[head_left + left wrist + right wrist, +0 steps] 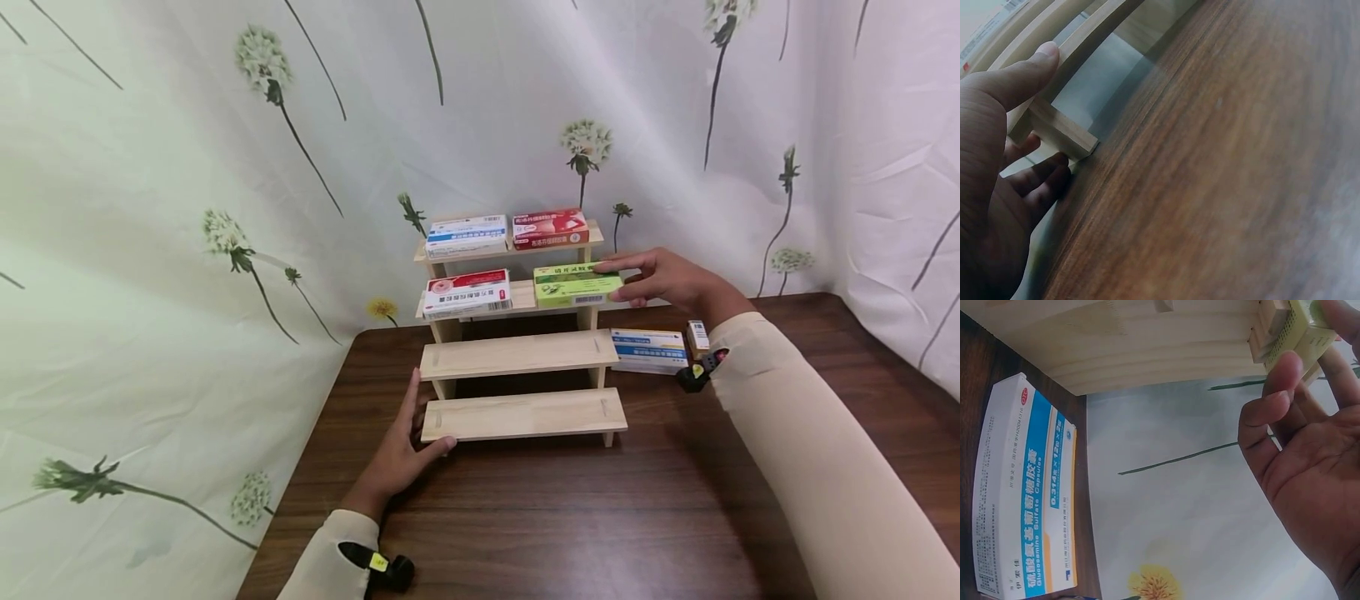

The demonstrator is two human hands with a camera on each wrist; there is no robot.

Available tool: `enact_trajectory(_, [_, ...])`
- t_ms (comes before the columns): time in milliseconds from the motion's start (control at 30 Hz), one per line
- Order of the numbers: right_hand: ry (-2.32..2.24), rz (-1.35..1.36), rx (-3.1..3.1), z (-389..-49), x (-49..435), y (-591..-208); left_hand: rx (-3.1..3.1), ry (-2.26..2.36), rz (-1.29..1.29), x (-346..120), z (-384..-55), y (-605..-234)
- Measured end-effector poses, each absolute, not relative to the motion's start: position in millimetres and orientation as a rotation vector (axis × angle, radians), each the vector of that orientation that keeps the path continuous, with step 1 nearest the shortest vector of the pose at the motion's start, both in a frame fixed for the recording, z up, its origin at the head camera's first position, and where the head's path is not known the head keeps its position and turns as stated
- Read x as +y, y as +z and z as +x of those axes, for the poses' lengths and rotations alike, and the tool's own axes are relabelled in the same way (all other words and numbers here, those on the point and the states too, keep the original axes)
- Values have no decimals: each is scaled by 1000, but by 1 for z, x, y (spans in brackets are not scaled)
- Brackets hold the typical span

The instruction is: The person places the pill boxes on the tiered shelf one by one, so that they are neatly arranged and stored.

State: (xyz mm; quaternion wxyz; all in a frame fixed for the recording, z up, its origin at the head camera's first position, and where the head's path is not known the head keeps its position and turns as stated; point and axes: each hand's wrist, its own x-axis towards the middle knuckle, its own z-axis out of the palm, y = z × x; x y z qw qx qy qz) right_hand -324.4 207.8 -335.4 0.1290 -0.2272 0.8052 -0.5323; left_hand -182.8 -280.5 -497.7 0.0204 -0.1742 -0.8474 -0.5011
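A wooden step rack [519,354] stands on the table, and my left hand [399,457] holds its lower left end. In the left wrist view the thumb [1038,65] lies over a board, with the other fingers around the leg [1063,128]. My right hand [663,279] pinches the right end of a green medicine box [576,287] on the second tier from the top. Left of it on the same tier is a white and red medicine box [468,293]. The top tier bears a white and blue box [467,236] and a red box [551,229].
On the table, right of the rack, lie a blue and white medicine box [648,350] and a small white box [697,335] close to my right wrist. A flower-patterned curtain [480,125] hangs behind the rack. Brown wooden tabletop [562,517] spreads in front.
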Motion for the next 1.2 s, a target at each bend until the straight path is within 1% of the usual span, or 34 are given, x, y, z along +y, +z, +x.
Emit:
enact_trajectory(333, [-1452, -688, 2448, -326, 198, -332, -2635, -1531, -551, -280, -182, -498])
enact_trajectory(833, [-1477, -676, 2545, -320, 190, -337, -2626, -1540, -558, -280, -182, -496])
enact_trajectory(1067, [-1465, -753, 2574, -319, 184, -339, -2627, -1551, -553, -280, -181, -496])
enact_trajectory(1200, [-1451, -753, 2582, -319, 183, -339, -2626, -1546, -555, -279, -182, -496])
